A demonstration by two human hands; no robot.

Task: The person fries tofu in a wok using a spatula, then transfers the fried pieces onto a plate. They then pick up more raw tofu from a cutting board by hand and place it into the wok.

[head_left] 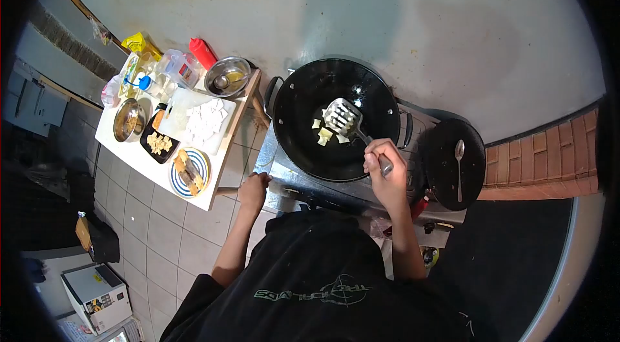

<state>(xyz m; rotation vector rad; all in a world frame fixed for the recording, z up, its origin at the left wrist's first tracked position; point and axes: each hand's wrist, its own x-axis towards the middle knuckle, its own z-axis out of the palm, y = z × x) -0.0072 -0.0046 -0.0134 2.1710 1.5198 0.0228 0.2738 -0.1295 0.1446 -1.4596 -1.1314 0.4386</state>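
While the right hand [386,166] grips a spatula [343,116] among pale pieces [324,136] in a wok [309,87], left hand [253,191] curled, its hold unclear

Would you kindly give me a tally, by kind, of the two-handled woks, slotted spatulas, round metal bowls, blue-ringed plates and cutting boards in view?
Black two-handled wok: 1
Slotted metal spatula: 1
Round silver metal bowls: 2
Round white blue-ringed plate: 1
White rectangular cutting board: 1
Total: 6
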